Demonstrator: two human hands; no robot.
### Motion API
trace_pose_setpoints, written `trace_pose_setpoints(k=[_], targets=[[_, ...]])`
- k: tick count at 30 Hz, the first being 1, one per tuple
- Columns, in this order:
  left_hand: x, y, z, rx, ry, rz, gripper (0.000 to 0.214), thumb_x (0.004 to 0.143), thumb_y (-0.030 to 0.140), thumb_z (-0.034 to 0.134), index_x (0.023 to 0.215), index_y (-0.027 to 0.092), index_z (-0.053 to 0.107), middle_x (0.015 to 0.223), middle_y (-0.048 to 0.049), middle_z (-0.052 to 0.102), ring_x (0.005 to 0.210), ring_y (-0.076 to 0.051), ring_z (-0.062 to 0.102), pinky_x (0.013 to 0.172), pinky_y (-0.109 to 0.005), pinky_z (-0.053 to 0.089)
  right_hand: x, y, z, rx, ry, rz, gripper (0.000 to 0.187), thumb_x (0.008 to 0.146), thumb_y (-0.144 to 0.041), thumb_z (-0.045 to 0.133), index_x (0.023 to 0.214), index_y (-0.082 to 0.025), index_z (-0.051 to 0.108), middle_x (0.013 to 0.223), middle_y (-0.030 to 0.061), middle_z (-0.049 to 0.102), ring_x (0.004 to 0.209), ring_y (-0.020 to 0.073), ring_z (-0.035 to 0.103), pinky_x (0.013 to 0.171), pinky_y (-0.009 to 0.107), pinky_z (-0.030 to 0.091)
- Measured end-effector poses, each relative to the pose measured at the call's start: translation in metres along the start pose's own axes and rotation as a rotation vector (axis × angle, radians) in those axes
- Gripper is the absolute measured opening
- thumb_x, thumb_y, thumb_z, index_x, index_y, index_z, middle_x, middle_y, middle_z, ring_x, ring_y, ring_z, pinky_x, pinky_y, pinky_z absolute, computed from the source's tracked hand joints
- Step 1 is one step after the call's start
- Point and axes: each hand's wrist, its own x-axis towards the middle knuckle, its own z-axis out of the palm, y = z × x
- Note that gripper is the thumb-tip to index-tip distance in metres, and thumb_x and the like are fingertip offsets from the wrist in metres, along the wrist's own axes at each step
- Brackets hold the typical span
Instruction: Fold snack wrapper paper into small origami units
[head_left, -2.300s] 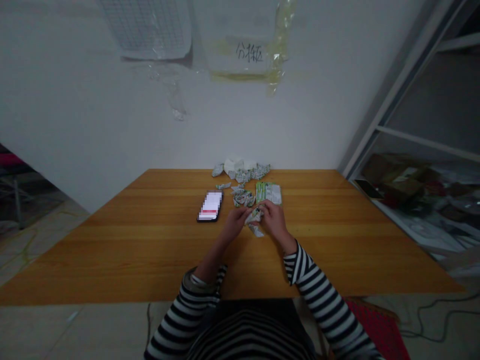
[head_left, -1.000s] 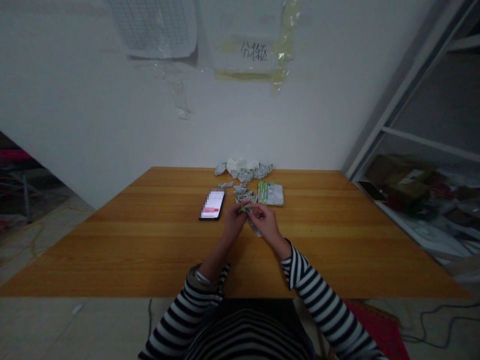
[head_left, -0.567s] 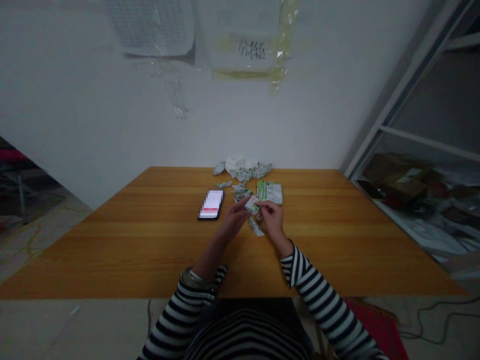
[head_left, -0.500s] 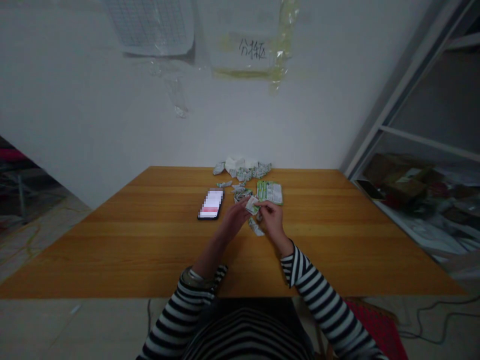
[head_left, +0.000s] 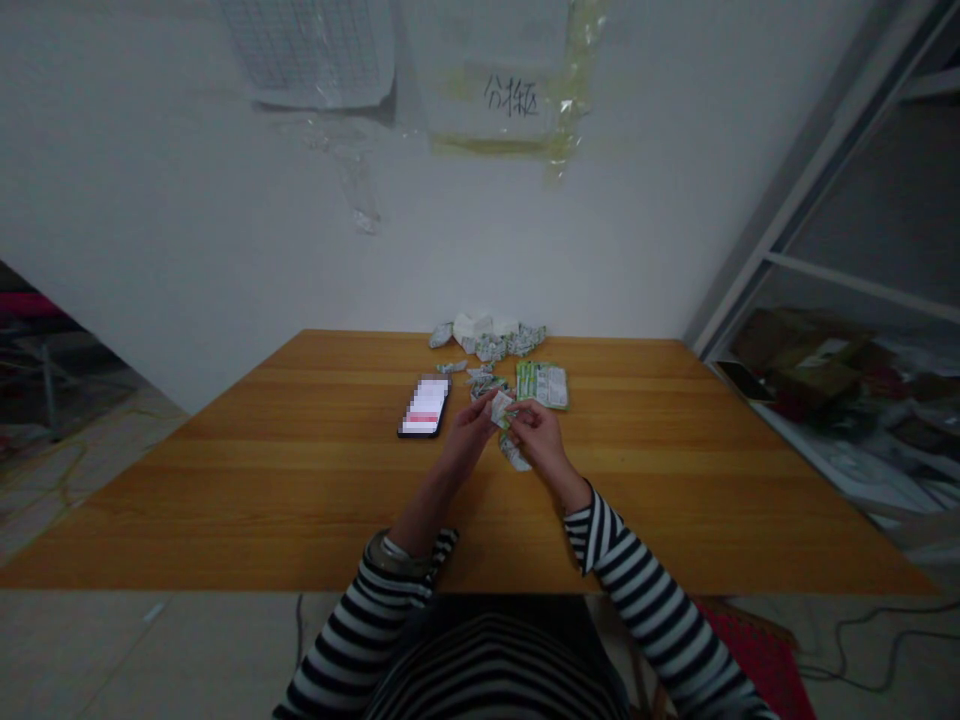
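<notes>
My left hand (head_left: 466, 430) and my right hand (head_left: 537, 432) meet over the middle of the wooden table (head_left: 300, 480). Both pinch a small green-and-white paper piece (head_left: 501, 409) between their fingertips. Another folded piece (head_left: 514, 456) lies on the table just under my right hand. A flat stack of green-and-white sheets (head_left: 541, 384) sits beyond my right hand. Several folded pieces (head_left: 481, 379) lie just past my fingers.
A phone (head_left: 424, 407) with a lit screen lies left of my hands. A heap of crumpled pieces (head_left: 487, 338) rests at the table's far edge by the wall. A metal shelf rack (head_left: 840, 330) with clutter stands to the right.
My hands lifted the paper piece off the table, worked it between the fingers and turned it. They stay near the same spot. The camera shifted slightly.
</notes>
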Motion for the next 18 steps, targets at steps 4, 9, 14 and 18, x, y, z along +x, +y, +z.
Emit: trace_pose_setpoints(k=[4,9,14,18], targets=[[0.003,0.0,-0.006,0.34,0.017,0.22,0.037,0.081,0.036,0.066,0.113,0.02,0.056,0.11,-0.0094,0.067,0.104,-0.021,0.063,0.088,-0.034,0.051,0.004,0.002,-0.007,0.084,0.037,0.073,0.023,0.07,-0.036,0.07,0.085,-0.019,0.065,0.051,-0.0061,0.054,0.042,0.0106,0.05,0.043,0.022,0.039],[0.002,0.006,-0.017,0.758,0.033,0.347,0.032,0.08,0.019,0.064,0.11,0.02,0.055,0.104,-0.0055,0.062,0.086,-0.016,0.063,0.079,-0.031,0.052,0.007,-0.01,-0.018,-0.02,0.035,0.013,0.016,0.068,-0.028,0.068,0.081,-0.017,0.068,0.051,-0.0057,0.053,0.044,0.0098,0.047,0.045,0.021,0.035],[-0.004,0.013,-0.014,1.056,-0.102,0.371,0.016,0.081,0.012,0.061,0.094,0.021,0.065,0.113,-0.0087,0.056,0.102,-0.023,0.06,0.087,-0.037,0.049,0.004,-0.022,-0.02,-0.227,-0.012,-0.156,0.014,0.071,-0.019,0.063,0.081,-0.019,0.072,0.07,-0.0008,0.06,0.06,0.0122,0.053,0.057,0.023,0.041],[-0.005,0.012,-0.013,1.102,-0.108,0.358,0.009,0.08,0.013,0.062,0.082,0.02,0.067,0.109,-0.0078,0.055,0.096,-0.022,0.061,0.084,-0.036,0.05,0.0,-0.026,-0.017,-0.373,-0.048,-0.257,0.016,0.076,-0.016,0.057,0.083,-0.02,0.071,0.077,0.0016,0.062,0.068,0.0148,0.056,0.065,0.026,0.043]])
